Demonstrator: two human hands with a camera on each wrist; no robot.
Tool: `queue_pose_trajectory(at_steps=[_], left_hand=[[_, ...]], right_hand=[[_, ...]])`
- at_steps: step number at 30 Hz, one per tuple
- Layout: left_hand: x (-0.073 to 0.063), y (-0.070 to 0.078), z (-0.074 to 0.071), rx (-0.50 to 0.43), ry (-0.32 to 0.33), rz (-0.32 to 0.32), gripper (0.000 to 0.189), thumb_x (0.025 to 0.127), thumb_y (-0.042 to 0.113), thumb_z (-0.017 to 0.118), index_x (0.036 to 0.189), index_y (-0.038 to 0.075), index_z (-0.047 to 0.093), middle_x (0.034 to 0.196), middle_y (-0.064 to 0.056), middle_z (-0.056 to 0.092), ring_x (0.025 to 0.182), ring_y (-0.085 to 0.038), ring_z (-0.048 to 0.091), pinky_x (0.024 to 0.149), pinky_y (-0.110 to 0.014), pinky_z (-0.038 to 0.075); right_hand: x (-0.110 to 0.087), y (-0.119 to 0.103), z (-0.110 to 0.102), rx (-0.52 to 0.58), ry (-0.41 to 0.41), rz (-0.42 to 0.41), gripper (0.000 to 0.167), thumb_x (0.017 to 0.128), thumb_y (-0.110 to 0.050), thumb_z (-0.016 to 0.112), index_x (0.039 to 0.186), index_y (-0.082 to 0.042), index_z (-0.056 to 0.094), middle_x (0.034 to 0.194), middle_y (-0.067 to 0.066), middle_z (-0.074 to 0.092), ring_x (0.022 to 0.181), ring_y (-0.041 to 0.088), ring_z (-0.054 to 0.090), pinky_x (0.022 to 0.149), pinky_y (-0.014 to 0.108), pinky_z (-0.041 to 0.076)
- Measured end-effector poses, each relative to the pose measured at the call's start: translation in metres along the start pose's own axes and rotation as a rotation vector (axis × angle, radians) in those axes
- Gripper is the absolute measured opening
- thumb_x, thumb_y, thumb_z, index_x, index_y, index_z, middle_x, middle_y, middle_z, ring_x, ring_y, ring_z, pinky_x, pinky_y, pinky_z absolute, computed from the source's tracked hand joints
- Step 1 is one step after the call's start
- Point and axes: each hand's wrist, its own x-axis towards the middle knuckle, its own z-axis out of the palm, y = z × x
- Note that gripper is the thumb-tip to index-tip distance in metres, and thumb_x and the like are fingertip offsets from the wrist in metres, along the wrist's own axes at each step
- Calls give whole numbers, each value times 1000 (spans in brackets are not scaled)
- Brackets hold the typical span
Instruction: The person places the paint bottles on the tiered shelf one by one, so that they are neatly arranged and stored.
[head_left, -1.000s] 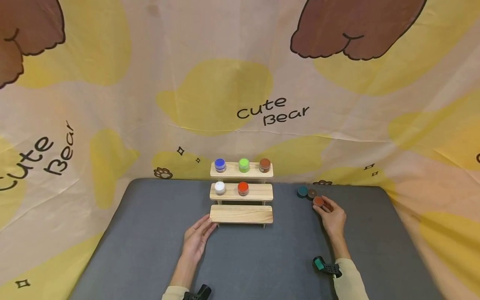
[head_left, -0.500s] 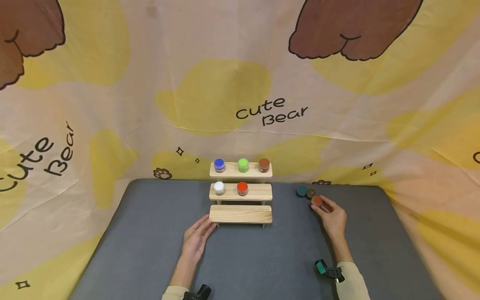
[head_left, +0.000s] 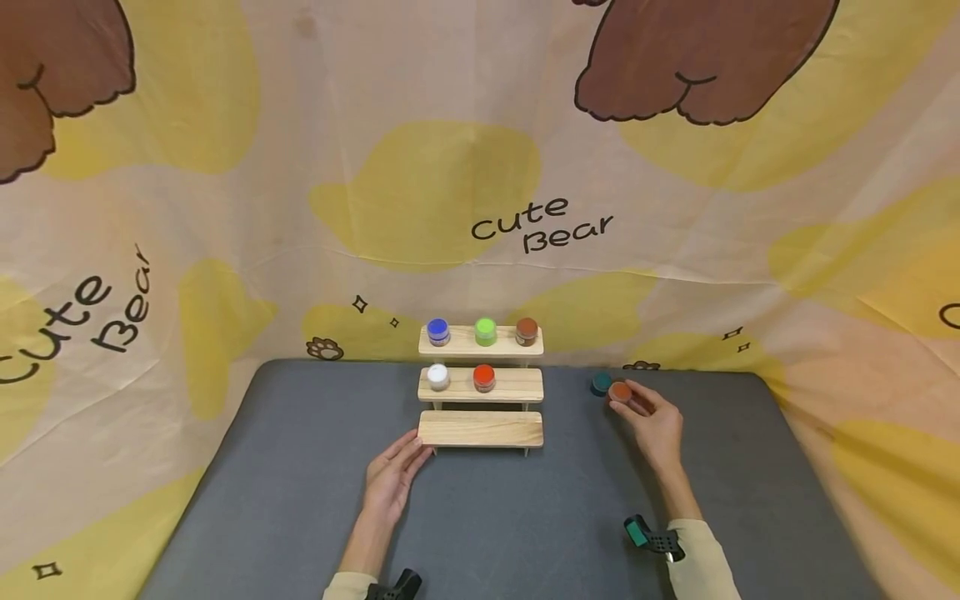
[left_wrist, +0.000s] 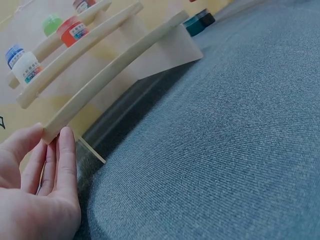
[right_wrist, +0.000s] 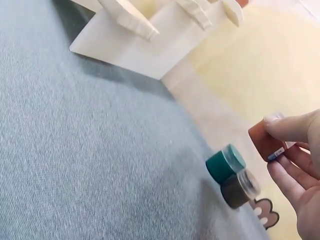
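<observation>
My right hand [head_left: 656, 429] pinches an orange-brown paint jar [right_wrist: 265, 140] between thumb and fingers, held up off the table in the right wrist view. Below it, a teal jar [right_wrist: 222, 165] and a dark brown jar [right_wrist: 237, 190] stand side by side; in the head view the held jar covers the brown one. My left hand [head_left: 392, 483] grips the left end of the lowest step of a three-tier wooden rack [head_left: 480, 428], thumb on top and fingers underneath. White [head_left: 438, 377] and red [head_left: 484, 377] jars stand on the middle step.
The rack's top step carries blue [head_left: 438, 332], green [head_left: 485, 331] and brown [head_left: 527, 331] jars. A grey cloth-covered table [head_left: 300, 450] lies under everything. Behind it hangs a printed bear backdrop [head_left: 420, 192].
My right hand has raised the orange-brown jar and brought it slightly left, over the dark brown jar. The left hand stays on the rack.
</observation>
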Motion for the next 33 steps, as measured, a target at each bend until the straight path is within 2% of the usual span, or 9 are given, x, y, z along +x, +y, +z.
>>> queue_pose_trajectory(at_steps=[3, 8, 10, 21, 26, 29, 33], left_hand=[[0, 1, 1, 3, -4, -4, 49, 91, -5, 64, 134, -18, 44, 111, -12, 64, 95, -17, 69, 99, -32, 56], [0, 0, 1, 6, 3, -10, 48, 92, -6, 63, 134, -17, 45, 113, -13, 63, 96, -17, 68, 99, -32, 56], [1, 0, 1, 4, 7, -12, 47, 92, -6, 62, 134, -17, 45, 113, -13, 64, 96, -17, 69, 99, -33, 56], [0, 0, 0, -22, -14, -6, 49, 91, -6, 64, 134, -18, 45, 108, -11, 65, 95, -18, 68, 99, -33, 56], [-1, 0, 1, -18, -14, 10, 48, 91, -5, 65, 132, -18, 46, 108, -12, 65, 94, -18, 69, 97, -33, 57], [-1, 0, 1, -21, -6, 6, 49, 90, -5, 65, 133, -18, 46, 109, -12, 65, 94, -18, 69, 97, -33, 57], [-1, 0, 1, -18, 0, -5, 50, 91, -5, 65, 135, -17, 44, 109, -11, 65, 94, -17, 69, 98, -33, 56]], right_hand=[[0, -4, 3, 1, -11, -14, 47, 82, -12, 81, 126, -3, 66, 121, 19, 65, 89, -7, 62, 73, 4, 55], [-2, -14, 7, 7, -39, -40, 48, 82, -13, 81, 126, -3, 66, 121, 18, 65, 103, 26, 67, 73, 5, 55], [-2, -18, 9, 14, -48, -48, 48, 81, -12, 81, 126, -2, 65, 121, 18, 65, 106, 33, 65, 73, 5, 56], [0, -32, 23, 55, -68, -72, 47, 80, -7, 81, 124, 0, 66, 122, 18, 65, 105, 33, 65, 76, 6, 56], [0, -39, 29, 41, -84, -98, 47, 80, -8, 81, 124, -1, 66, 120, 17, 65, 104, 33, 66, 78, 7, 56], [0, -44, 33, 33, -97, -106, 47, 80, -8, 81, 124, 0, 66, 120, 18, 65, 104, 32, 67, 82, 12, 58], [-1, -50, 37, 55, -115, -100, 49, 80, -8, 81, 125, 1, 65, 122, 21, 64, 106, 34, 66, 88, 25, 60]])
